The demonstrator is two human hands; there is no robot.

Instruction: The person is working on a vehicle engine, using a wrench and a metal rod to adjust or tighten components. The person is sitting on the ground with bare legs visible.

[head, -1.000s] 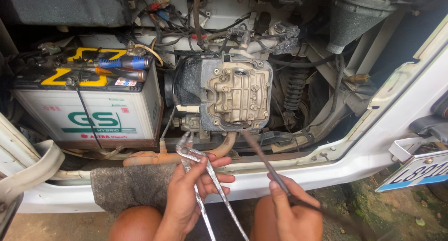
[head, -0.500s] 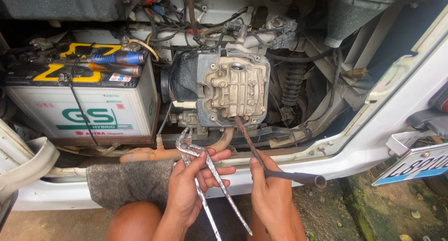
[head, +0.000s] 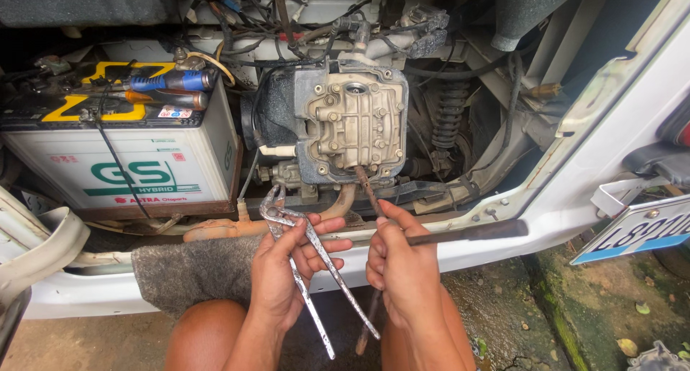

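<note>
Seen from my head camera, the open rear bay of a white vehicle [head: 575,162] fills the view, with the grey cast engine block [head: 352,123] at its centre as my landmark. Left of the block sits a white car battery [head: 122,170], two screwdrivers [head: 169,89] lying on its top. Below and left of the block a grey rag [head: 194,267] drapes over the sill.

Just under the block, my left hand [head: 284,270] is curled around a pair of long steel spanners [head: 309,270], their ring ends pointing up toward the block's lower left corner and their shafts trailing down past my wrist. To its right, my right hand [head: 402,267] is closed, fingers pinched together around a dark socket bar [head: 370,191] that rises to the block's bottom edge, with its black handle [head: 467,232] sticking out sideways to the right.

My judgement: this goes best with the bar kept straight in line with the fastener beneath the block and fully seated before any turning load goes on the side handle; I cannot tell whether it is seated. Keeping the spanners clear of the battery terminals looks wise too.
</note>
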